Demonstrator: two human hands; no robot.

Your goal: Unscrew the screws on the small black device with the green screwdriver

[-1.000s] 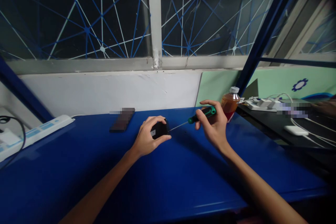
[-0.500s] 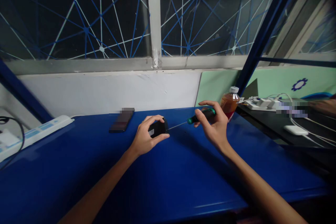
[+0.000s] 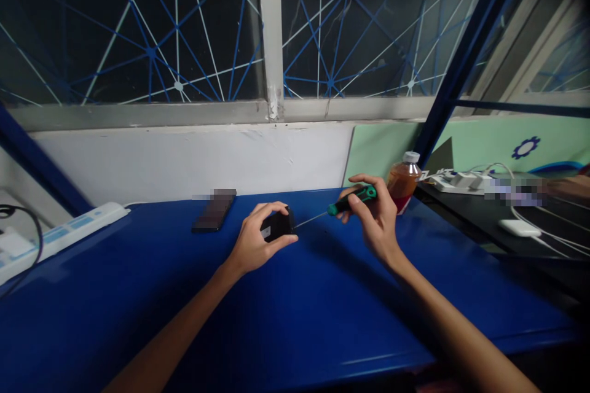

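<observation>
My left hand grips a small black device and presses it against the blue table. My right hand holds a screwdriver with a green and black handle. Its thin metal shaft slants down to the left, and the tip meets the right side of the black device. My fingers wrap around the handle from above.
A dark phone lies flat behind my left hand. A bottle of orange drink stands just beyond my right hand. A white power strip sits at the far left. Chargers and cables cover the black desk on the right.
My right hand's fingers have shifted round the screwdriver handle, turning it slightly. The left hand and the black device have stayed in place.
</observation>
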